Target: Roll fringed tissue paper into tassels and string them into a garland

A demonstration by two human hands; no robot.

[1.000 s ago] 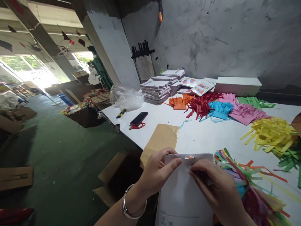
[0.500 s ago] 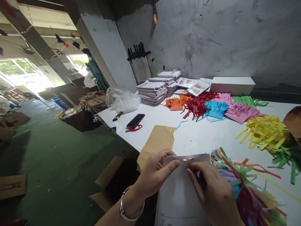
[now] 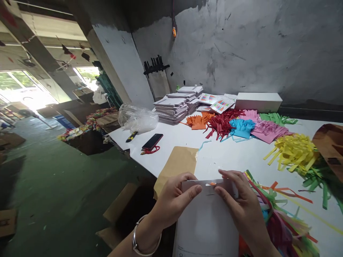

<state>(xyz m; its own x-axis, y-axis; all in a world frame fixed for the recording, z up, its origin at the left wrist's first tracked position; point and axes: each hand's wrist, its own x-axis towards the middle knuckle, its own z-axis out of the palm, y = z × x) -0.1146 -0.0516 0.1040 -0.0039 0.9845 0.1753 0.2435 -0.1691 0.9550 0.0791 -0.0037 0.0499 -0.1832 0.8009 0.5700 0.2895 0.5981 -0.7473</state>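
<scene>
A grey-white flat packet (image 3: 207,221) with a hang slot at its top is held upright at the near table edge. My left hand (image 3: 175,198), with a silver bracelet on its wrist, pinches the packet's top left corner. My right hand (image 3: 241,205) grips the top right edge, fingers curled over the rim. A bundle of mixed coloured paper strips (image 3: 281,221) lies just right of my right hand, partly behind it.
On the white table (image 3: 235,153): a brown envelope (image 3: 178,164), a black phone (image 3: 152,141), a plastic bag (image 3: 138,117), stacked cards (image 3: 171,107), a white box (image 3: 258,101), piles of orange, red, blue, pink, green and yellow strips (image 3: 294,151). Cardboard boxes (image 3: 118,210) stand on the green floor at left.
My right hand has shifted from pressing on the packet's face to gripping its top right edge. The view has tilted slightly; the left hand keeps its hold.
</scene>
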